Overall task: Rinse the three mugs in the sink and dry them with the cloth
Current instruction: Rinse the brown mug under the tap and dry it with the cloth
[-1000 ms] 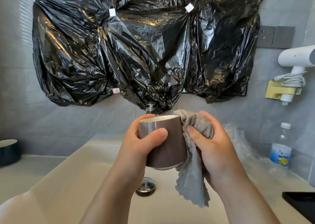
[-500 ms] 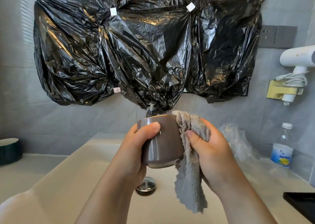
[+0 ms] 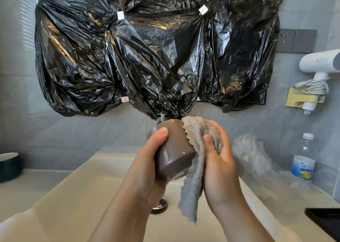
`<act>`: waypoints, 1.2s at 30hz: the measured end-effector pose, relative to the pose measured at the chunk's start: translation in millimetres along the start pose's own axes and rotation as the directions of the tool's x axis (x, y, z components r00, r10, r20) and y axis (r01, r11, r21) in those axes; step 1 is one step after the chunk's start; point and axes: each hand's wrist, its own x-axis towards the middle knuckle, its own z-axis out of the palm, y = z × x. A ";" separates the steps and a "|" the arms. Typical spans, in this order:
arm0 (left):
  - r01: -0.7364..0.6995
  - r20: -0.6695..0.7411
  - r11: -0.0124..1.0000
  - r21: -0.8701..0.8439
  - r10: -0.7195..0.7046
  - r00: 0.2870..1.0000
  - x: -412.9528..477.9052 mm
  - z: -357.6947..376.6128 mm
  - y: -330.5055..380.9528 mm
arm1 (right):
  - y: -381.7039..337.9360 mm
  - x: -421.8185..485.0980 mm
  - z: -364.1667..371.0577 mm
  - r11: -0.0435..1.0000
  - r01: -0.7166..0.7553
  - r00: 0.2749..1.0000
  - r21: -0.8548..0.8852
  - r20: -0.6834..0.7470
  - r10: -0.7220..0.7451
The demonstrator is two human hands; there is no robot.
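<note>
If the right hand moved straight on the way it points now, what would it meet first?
Apart from the cloth it grips, the right hand would probably reach the black plastic hanging on the wall; the mug lies to its left. Depth is uncertain.

The left hand gripped the brown mug above the sink, with the thumb laid across the mug's wall. The mug was tilted, its base turned toward 5 o'clock. At 3 o'clock of the mug, the right hand pressed the grey cloth against it, and the cloth's free end hung toward 6 o'clock. The drain lay at 6 o'clock. A dark vessel stood far out at 9 o'clock, and a bottle at 3 o'clock.
</note>
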 end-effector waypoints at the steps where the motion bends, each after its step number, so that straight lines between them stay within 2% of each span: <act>1: 0.011 0.020 0.998 0.055 -0.012 1.000 -0.6 -1.2 1.4 | -1.7 2.6 -2.6 1.000 -0.025 0.999 0.017 -0.039 0.025; 4: 0.069 0.102 0.964 0.256 -0.098 0.990 -4.2 -6.3 4.6 | -10.6 15.9 -19.6 0.996 -0.047 0.991 -0.080 -0.130 0.036; 7: 0.131 0.153 0.945 0.301 -0.183 0.971 -6.5 -8.0 3.6 | -15.9 21.5 -31.4 0.985 -0.028 0.980 -0.169 -0.201 -0.007; 10: 0.080 0.113 0.978 0.191 -0.103 0.988 -5.6 -1.8 0.3 | -18.3 20.1 -31.0 0.992 -0.083 0.979 -0.094 -0.195 0.063; 12: 0.023 0.053 0.993 0.115 -0.029 0.998 -2.5 1.1 -3.3 | -20.5 16.9 -22.3 0.995 -0.101 0.988 -0.016 -0.116 0.099; 14: -0.033 0.002 0.995 0.098 0.033 0.999 -1.2 4.1 -4.9 | -19.3 8.5 -9.4 0.998 -0.045 0.999 -0.053 -0.007 0.045; 16: -0.033 -0.032 0.996 0.079 0.036 0.999 -1.3 5.7 -6.1 | -16.2 0.4 0.8 0.997 0.024 0.999 -0.077 0.029 -0.021; 19: -0.048 0.022 0.992 0.114 0.046 0.999 -3.0 4.5 -7.7 | -13.4 -2.6 3.9 0.993 0.085 0.996 -0.080 -0.032 -0.088; 21: -0.058 0.075 0.989 0.135 0.048 0.996 -4.2 2.7 -7.3 | -12.9 0.3 0.0 0.996 0.077 0.993 -0.036 -0.092 -0.080; 24: -0.058 0.107 0.987 0.150 0.042 0.993 -4.2 0.8 -8.5 | -15.6 8.1 -4.9 0.997 0.042 0.998 0.070 -0.057 -0.038; 27: -0.072 0.038 0.984 0.164 0.066 0.997 -4.0 6.4 -9.3 | -15.1 10.7 -5.3 0.994 -0.028 1.000 0.102 0.004 0.027; 30: -0.033 0.006 0.995 0.097 0.033 0.999 -2.7 6.1 -7.8 | -8.9 0.3 0.7 0.999 0.034 0.996 0.018 0.085 -0.035; 33: 0.041 0.017 0.995 0.087 -0.042 0.999 -5.3 6.3 -6.0 | -9.2 -2.6 0.9 0.989 0.127 0.992 -0.081 0.010 -0.126; 36: -0.038 0.031 0.993 0.114 0.035 0.999 -5.6 8.6 -7.9 | -9.3 4.9 -5.1 0.991 0.123 0.991 -0.060 -0.045 -0.126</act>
